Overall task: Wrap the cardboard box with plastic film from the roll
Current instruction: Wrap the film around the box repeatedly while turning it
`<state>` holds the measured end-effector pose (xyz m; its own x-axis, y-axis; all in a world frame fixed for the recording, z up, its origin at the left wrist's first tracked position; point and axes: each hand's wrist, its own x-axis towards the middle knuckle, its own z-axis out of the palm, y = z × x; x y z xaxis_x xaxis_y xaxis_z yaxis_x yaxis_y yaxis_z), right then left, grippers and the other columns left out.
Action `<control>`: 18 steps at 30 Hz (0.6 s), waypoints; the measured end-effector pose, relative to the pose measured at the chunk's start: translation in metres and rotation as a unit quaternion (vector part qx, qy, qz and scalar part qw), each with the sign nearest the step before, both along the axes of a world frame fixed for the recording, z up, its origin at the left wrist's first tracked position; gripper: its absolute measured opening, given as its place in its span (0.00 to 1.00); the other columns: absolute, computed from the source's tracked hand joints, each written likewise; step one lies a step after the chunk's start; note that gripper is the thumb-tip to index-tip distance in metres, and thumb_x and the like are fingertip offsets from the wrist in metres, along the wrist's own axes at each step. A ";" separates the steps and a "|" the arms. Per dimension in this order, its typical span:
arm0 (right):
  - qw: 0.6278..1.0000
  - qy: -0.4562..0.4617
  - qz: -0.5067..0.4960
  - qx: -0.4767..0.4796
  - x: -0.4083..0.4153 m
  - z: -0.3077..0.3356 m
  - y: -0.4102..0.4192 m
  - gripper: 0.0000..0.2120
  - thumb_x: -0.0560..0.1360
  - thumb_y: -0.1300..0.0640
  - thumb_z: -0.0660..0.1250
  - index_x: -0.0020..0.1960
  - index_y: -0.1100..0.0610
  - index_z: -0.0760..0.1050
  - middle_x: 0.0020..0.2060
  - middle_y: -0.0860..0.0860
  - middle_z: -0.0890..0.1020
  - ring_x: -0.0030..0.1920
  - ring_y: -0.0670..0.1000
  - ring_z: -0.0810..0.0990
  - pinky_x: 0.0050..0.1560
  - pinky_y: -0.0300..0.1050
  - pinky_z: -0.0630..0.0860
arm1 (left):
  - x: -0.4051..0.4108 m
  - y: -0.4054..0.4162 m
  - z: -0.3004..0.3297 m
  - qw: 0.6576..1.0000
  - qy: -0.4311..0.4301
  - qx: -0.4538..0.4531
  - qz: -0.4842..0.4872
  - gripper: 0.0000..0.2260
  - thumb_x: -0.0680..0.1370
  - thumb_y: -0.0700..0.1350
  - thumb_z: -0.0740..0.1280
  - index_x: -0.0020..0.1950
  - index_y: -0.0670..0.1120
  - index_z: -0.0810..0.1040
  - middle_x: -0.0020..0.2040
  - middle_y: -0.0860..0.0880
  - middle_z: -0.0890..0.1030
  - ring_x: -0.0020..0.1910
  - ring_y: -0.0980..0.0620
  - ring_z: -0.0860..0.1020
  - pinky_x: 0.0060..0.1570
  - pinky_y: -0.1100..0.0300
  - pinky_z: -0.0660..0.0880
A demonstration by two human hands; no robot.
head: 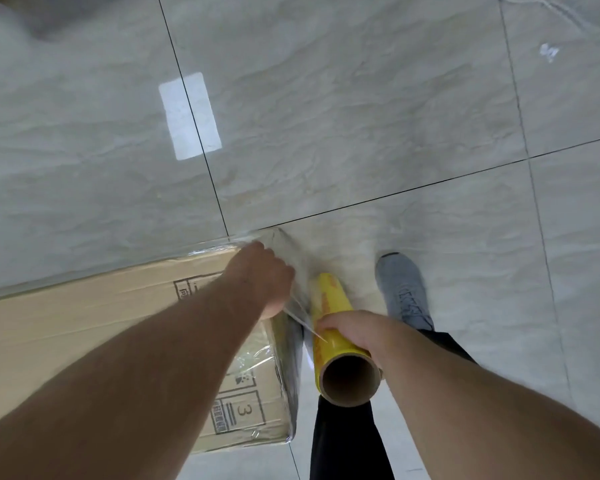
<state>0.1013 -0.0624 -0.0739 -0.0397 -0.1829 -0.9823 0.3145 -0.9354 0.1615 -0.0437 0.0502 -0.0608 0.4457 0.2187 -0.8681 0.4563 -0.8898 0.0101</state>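
A large cardboard box (pixel 94 327) with printed black marks stands on the tiled floor at the lower left. Clear plastic film (pixel 291 341) covers its right side and far corner. My left hand (pixel 265 278) presses on the film at the box's top right edge, fingers curled over that edge. Beside the box, my right hand (pixel 349 329) grips the yellow film roll (pixel 329 306), whose open cardboard core faces me. A short stretch of film runs taut from the roll to the box.
Glossy grey floor tiles (pixel 361 116) spread all around. My grey shoe (pixel 404 289) and black trouser leg (pixel 347 441) stand right of the box, just beyond the roll. A white cord (pixel 548 5) lies on the floor at the far right.
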 end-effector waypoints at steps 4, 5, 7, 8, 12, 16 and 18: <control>0.990 0.053 0.112 0.066 -0.025 -0.010 0.023 0.31 0.76 0.36 0.68 0.71 0.54 0.77 0.66 0.59 0.78 0.63 0.61 0.79 0.68 0.53 0.72 | -0.013 -0.015 -0.009 0.997 0.036 0.016 -0.072 0.22 0.82 0.59 0.55 0.64 0.49 0.81 0.61 0.49 0.81 0.62 0.46 0.74 0.64 0.46 0.63; 0.988 0.053 0.123 0.074 -0.029 -0.013 0.023 0.32 0.74 0.33 0.68 0.70 0.53 0.78 0.66 0.59 0.79 0.61 0.60 0.80 0.67 0.54 0.72 | -0.014 -0.020 -0.010 0.996 0.041 0.022 -0.078 0.24 0.81 0.62 0.55 0.64 0.49 0.81 0.61 0.49 0.80 0.61 0.46 0.73 0.65 0.46 0.62; 0.992 0.029 0.100 0.070 -0.031 -0.017 0.015 0.32 0.71 0.30 0.69 0.64 0.52 0.81 0.62 0.59 0.81 0.58 0.60 0.81 0.66 0.56 0.74 | -0.015 -0.028 -0.012 0.995 0.040 0.030 -0.081 0.26 0.81 0.64 0.54 0.65 0.49 0.80 0.61 0.48 0.78 0.61 0.45 0.72 0.65 0.44 0.61; 0.996 0.017 0.069 0.061 -0.029 -0.012 0.009 0.32 0.69 0.29 0.69 0.61 0.52 0.81 0.60 0.60 0.82 0.57 0.60 0.83 0.66 0.56 0.75 | -0.015 -0.030 -0.012 0.996 0.030 0.034 -0.073 0.25 0.81 0.63 0.55 0.65 0.50 0.80 0.61 0.48 0.78 0.61 0.45 0.73 0.65 0.44 0.61; 0.989 -0.037 -0.143 -0.027 -0.027 -0.013 -0.025 0.43 0.62 0.24 0.71 0.65 0.53 0.75 0.56 0.59 0.83 0.52 0.61 0.85 0.56 0.59 0.83 | -0.013 -0.041 -0.014 0.999 -0.001 0.000 -0.039 0.14 0.80 0.54 0.61 0.59 0.52 0.81 0.58 0.51 0.82 0.58 0.48 0.78 0.61 0.48 0.64; 0.936 -0.028 -0.351 -0.022 -0.035 -0.020 -0.056 0.42 0.58 0.27 0.77 0.64 0.49 0.78 0.53 0.57 0.87 0.52 0.60 0.86 0.58 0.62 0.82 | -0.011 -0.051 -0.012 0.999 -0.002 -0.022 -0.035 0.08 0.80 0.48 0.63 0.56 0.54 0.81 0.56 0.53 0.84 0.58 0.49 0.80 0.61 0.51 0.67; 0.891 0.002 -0.452 -0.052 -0.041 -0.013 -0.064 0.41 0.60 0.30 0.79 0.67 0.50 0.77 0.54 0.60 0.87 0.54 0.64 0.87 0.59 0.67 0.80 | -0.011 -0.053 -0.010 0.999 -0.009 -0.019 -0.031 0.06 0.80 0.49 0.63 0.53 0.55 0.79 0.54 0.54 0.84 0.57 0.50 0.80 0.62 0.51 0.68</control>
<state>0.0607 -0.1265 -0.0869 -0.2202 -0.1644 -0.9615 -0.5578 -0.7874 0.2624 -0.0546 -0.0028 -0.0705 0.4733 0.1571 -0.8668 0.4006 -0.9147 0.0529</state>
